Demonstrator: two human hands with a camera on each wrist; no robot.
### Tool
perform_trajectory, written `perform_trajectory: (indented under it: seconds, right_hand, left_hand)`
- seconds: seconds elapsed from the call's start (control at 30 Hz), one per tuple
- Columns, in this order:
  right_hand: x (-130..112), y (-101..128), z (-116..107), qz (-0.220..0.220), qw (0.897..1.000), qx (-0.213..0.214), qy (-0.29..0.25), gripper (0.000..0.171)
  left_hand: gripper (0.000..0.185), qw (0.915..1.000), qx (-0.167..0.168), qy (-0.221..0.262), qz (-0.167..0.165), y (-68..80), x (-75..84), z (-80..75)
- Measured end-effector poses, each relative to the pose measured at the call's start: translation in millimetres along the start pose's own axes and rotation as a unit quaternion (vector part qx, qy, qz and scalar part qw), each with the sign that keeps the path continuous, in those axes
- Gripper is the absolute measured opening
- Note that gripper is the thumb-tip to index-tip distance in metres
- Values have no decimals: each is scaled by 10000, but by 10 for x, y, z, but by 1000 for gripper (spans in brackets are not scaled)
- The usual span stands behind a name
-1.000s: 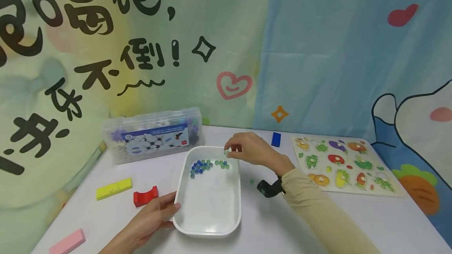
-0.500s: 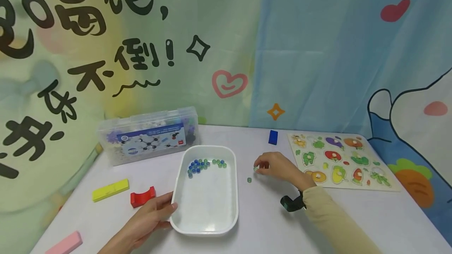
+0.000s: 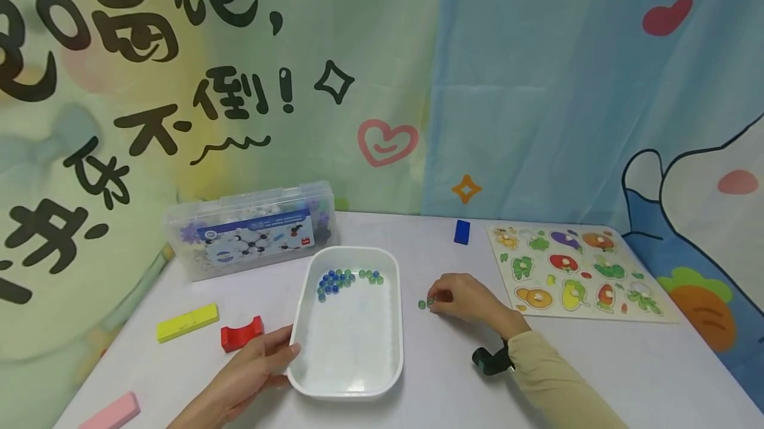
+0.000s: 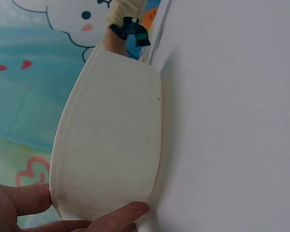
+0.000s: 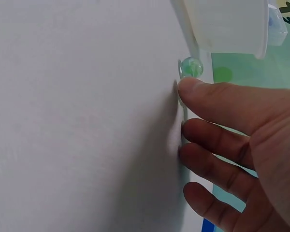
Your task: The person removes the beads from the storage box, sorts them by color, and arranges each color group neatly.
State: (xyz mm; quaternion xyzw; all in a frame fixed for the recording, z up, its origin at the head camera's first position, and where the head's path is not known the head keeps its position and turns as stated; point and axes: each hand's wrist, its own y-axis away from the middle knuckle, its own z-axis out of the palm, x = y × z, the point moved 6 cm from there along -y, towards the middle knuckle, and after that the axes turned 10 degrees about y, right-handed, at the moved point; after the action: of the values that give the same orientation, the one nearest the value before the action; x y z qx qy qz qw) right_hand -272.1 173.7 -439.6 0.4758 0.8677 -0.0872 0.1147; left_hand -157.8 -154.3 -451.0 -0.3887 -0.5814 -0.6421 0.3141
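At the near edge of the white desk (image 3: 430, 382), my left hand (image 3: 251, 366) holds the near left corner of the white tray (image 3: 352, 386): in the left wrist view the thumb lies against the tray's outer wall and the fingers wrap the corner beside it, a closed grip on the rim. To the left of that hand lie a pink block (image 3: 110, 411), a red arch block (image 3: 241, 334) and, a little farther back, a yellow block (image 3: 187, 322). To the right of the tray, my right hand (image 3: 468, 298) rests low on the desk with its fingers bent, fingertips (image 5: 193, 89) right at a green marble (image 3: 422, 304) that lies on the desk just clear of the tray's right wall. The right wrist view shows the marble touching the tip of one finger, but I cannot tell whether that grip has closed on it or holds anything else; a second bead seems to sit under the fingertips in the head view, too small to be sure. Inside the tray, blue and green marbles (image 3: 343, 278) cluster at its far end. Beyond lie a wooden vegetable puzzle board (image 3: 575, 273) at right, a small blue block (image 3: 462, 231) and a clear plastic box (image 3: 251, 230) at left, all before a printed cloth backdrop (image 3: 537, 84)
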Motion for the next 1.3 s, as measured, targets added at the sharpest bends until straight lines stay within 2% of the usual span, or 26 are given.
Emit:
perform_trajectory:
  seconds: [0.17,0.33,0.87,1.03,1.1,1.3]
  right_hand:
    - [-5,9,7,224,9997,-99,-16,12]
    - [-27,21,14,258,9996,-100,-23,12]
    - [2,21,12,327,9992,-219,-82,17]
    - [-27,-30,-134,251,9994,-227,-13,22]
    - [-75,-75,-242,59,9999,-108,107,22]
    - [-342,-254,-564,-352,9989,186,259,21]
  left_hand:
    - [73,9999,-111,64,40,-7,-8,-3]
    - [74,9999,-138,90,40,-19,-25,-8]
    - [72,10000,28,10,37,-5,-13,-10]
    - [71,9999,80,49,36,-5,-15,-9]
    - [71,10000,53,52,63,-4,-11,-7]
    - [72,9999,-44,54,118,2,-15,0]
